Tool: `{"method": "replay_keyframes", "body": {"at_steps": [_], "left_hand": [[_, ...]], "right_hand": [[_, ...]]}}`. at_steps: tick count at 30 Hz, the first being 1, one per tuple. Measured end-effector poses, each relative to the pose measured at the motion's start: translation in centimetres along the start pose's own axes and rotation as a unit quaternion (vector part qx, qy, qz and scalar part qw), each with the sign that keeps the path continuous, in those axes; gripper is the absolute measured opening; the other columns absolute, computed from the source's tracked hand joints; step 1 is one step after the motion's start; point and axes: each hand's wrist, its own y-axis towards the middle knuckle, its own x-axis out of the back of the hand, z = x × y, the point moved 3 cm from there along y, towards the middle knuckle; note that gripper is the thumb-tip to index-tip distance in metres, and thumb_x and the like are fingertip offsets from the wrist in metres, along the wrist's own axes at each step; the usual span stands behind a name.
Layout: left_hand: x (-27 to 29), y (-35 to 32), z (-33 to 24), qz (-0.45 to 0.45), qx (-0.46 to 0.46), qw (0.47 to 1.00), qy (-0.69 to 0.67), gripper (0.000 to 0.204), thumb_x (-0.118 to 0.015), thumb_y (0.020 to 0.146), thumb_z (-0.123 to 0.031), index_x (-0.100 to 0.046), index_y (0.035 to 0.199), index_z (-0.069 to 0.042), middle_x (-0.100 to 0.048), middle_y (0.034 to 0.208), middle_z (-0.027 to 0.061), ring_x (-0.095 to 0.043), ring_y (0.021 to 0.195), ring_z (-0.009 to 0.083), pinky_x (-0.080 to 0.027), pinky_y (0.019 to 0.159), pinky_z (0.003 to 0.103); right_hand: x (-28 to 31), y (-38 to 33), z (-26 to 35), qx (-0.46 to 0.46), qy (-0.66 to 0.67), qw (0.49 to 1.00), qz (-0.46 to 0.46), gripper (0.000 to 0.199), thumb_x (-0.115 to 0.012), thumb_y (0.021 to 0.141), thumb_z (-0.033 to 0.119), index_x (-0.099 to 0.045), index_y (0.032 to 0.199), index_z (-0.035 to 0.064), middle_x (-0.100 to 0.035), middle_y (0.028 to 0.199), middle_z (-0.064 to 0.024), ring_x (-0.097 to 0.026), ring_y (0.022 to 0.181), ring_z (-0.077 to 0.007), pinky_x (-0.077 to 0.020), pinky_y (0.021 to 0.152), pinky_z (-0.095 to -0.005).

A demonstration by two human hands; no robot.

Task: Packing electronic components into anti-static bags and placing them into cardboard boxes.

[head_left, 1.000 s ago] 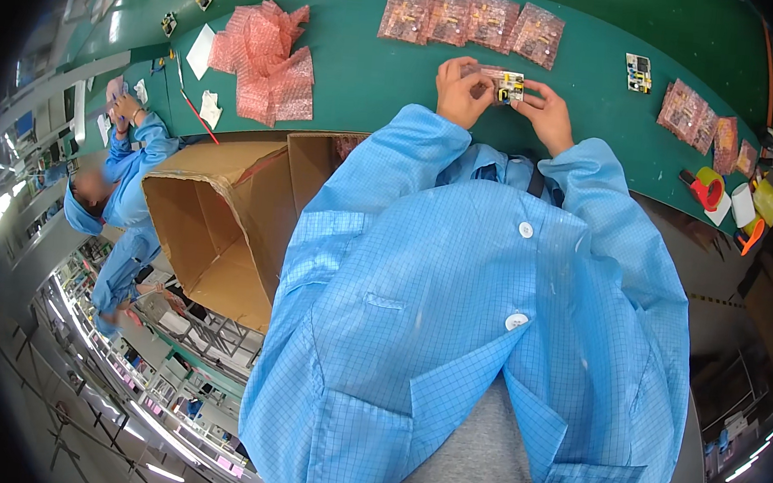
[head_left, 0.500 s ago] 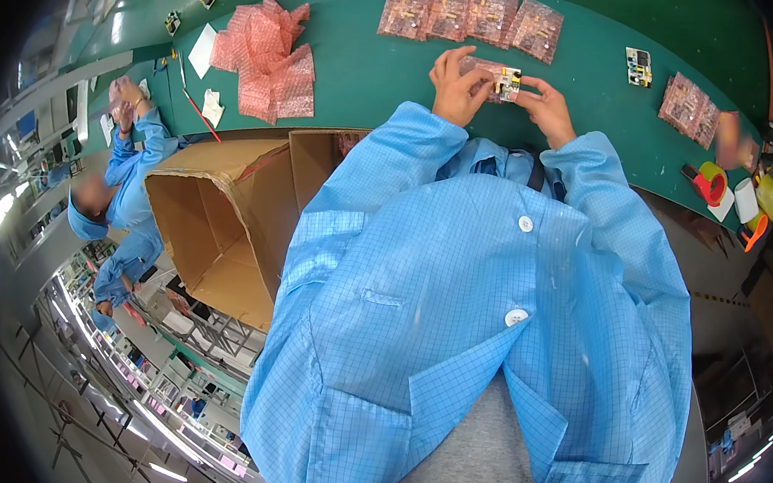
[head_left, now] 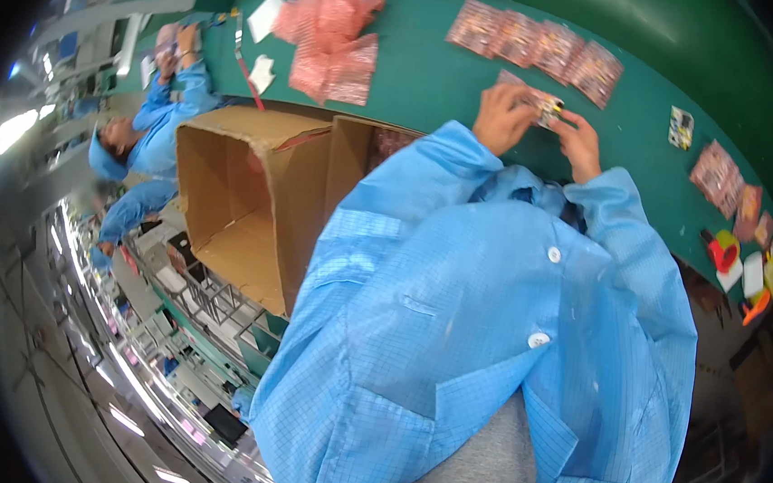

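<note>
My left hand (head_left: 503,119) is closed on a pink bubble wrap bag (head_left: 513,82), just above the green table near its front edge. A small circuit board (head_left: 551,110) with yellow, black and white parts shows at the bag's right end, partly inside it. The fingers of my right hand (head_left: 580,146) pinch the board's outer end. How far the board sits inside the bag is hidden by my left fingers. Beyond my hands lies a row of several bagged boards (head_left: 554,50). A bare circuit board (head_left: 680,128) rests on the table to the right.
Loose pink bubble wrap bags (head_left: 325,41) are heaped at the left. An open cardboard box (head_left: 254,190) stands against the table's front edge. More bagged boards (head_left: 717,177) and red-handled scissors (head_left: 721,254) lie at the right. A co-worker (head_left: 164,120) in blue works at far left.
My view has swung, so the table's things appear farther right. Both hands still hold the bag and board, which now look more tilted, the board's end lower.
</note>
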Motion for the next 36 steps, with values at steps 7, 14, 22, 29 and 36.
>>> {"method": "replay_keyframes", "body": {"at_steps": [7,14,22,29,36], "left_hand": [[1.0,-2.0,0.4,-0.013,-0.015,0.999,0.027,0.015,-0.067,0.071,-0.009,-0.064,0.085,-0.011,-0.056,0.108,0.0091,-0.054,0.1,0.0291,-0.041,0.085,0.04],[1.0,-3.6,2.0,-0.082,0.104,0.991,-0.026,0.014,-0.067,0.072,-0.003,-0.061,0.085,-0.004,-0.056,0.106,0.0167,-0.057,0.092,0.0349,-0.048,0.077,0.042],[0.7,-4.2,1.2,-0.066,0.131,0.987,0.068,0.016,-0.069,0.074,-0.011,-0.064,0.089,-0.011,-0.052,0.119,0.0104,-0.042,0.118,0.0327,-0.032,0.095,0.045],[0.1,-4.3,1.9,-0.069,0.192,0.979,-0.017,0.016,-0.071,0.07,-0.009,-0.065,0.085,-0.013,-0.045,0.127,0.0113,-0.034,0.123,0.0388,-0.03,0.099,0.051],[1.2,-4.4,2.1,-0.057,0.191,0.98,-0.025,0.015,-0.071,0.07,-0.009,-0.066,0.084,-0.013,-0.044,0.129,0.012,-0.033,0.123,0.0397,-0.03,0.1,0.051]], "right_hand": [[0.1,2.2,-2.2,-0.076,0.045,0.994,0.058,0.035,-0.073,0.075,0.016,-0.062,0.106,0.0041,-0.05,0.066,0.0041,-0.041,0.052,-0.0055,-0.0275,0.041,-0.0216],[-3.2,2.8,-1.9,0.163,-0.055,0.977,0.125,0.035,-0.068,0.076,-0.003,-0.053,0.108,-0.0027,-0.067,0.094,-0.0131,-0.065,0.089,-0.0194,-0.0532,0.072,-0.0282],[-3.2,2.1,-1.1,-0.072,-0.108,0.987,0.093,0.035,-0.067,0.077,-0.001,-0.053,0.11,-0.0015,-0.067,0.095,-0.0163,-0.065,0.086,-0.019,-0.0506,0.073,-0.0261],[-3.2,3.3,-3.0,0.109,0.009,0.983,0.145,0.035,-0.068,0.08,0.015,-0.056,0.111,0.0054,-0.069,0.093,-0.0073,-0.051,0.061,-0.0036,-0.0338,0.046,-0.0221],[-4.6,1.3,-0.5,0.016,-0.055,0.976,0.209,0.036,-0.067,0.079,0.004,-0.054,0.111,0.0012,-0.068,0.094,-0.0116,-0.062,0.078,-0.0128,-0.0468,0.062,-0.0226]]}}
